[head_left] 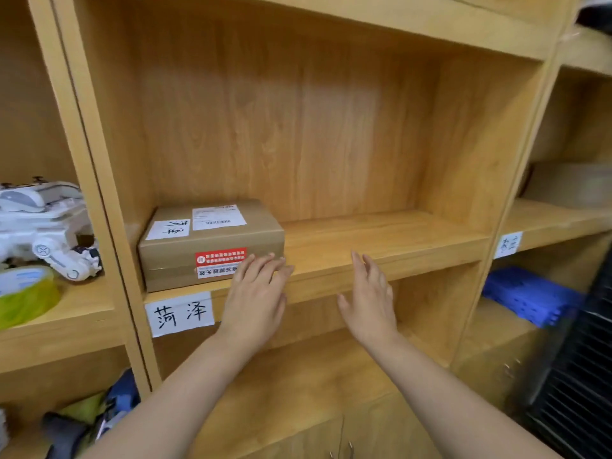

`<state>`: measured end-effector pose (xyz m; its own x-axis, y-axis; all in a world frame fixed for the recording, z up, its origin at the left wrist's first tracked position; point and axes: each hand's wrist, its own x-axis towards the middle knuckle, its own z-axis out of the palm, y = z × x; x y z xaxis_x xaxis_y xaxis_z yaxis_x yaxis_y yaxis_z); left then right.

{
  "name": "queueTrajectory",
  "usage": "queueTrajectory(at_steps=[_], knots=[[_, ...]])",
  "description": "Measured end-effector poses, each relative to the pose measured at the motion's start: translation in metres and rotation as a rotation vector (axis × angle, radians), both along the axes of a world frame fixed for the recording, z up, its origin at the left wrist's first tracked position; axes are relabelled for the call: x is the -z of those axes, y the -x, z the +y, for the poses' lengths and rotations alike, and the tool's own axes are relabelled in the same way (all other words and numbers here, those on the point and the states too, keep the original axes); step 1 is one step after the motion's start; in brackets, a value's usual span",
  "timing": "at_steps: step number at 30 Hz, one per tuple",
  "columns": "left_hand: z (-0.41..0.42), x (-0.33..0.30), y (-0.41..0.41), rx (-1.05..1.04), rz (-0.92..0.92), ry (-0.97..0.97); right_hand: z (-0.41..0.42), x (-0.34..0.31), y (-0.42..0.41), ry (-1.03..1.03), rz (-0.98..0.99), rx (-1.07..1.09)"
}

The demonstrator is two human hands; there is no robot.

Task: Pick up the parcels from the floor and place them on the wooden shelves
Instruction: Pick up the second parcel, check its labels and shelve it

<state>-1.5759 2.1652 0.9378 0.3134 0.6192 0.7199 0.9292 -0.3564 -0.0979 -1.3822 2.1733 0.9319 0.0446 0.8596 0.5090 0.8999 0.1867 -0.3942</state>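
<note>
A brown cardboard parcel (pixel 212 243) with white labels and a red sticker lies on the wooden shelf (pixel 381 241), at its left end against the side wall. My left hand (pixel 256 293) is flat and open in front of the parcel's right front corner, fingertips at or just off the box face. My right hand (pixel 369 299) is open, palm turned left, in front of the shelf's front edge and apart from the parcel. Neither hand holds anything.
A paper name label (pixel 180 313) hangs on the shelf edge below the parcel. The left compartment holds a white toy robot (pixel 43 226) and a yellow-green tape roll (pixel 26 293). On the right are a blue plastic piece (pixel 530 294), a box (pixel 569 185) and a black grille (pixel 576 376).
</note>
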Motion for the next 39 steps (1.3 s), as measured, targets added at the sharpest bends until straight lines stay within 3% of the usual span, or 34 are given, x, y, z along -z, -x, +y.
queueTrajectory(at_steps=[9,23,39], knots=[[-0.005,0.003,-0.156,0.258,0.009,0.130,-0.063,0.007,-0.141,0.057,-0.009,0.228],[-0.088,0.017,-0.407,0.653,-0.012,0.382,-0.223,0.021,-0.376,0.189,-0.061,0.587],[-0.211,0.059,-0.635,1.171,0.148,0.811,-0.425,0.065,-0.522,0.394,0.148,1.091]])
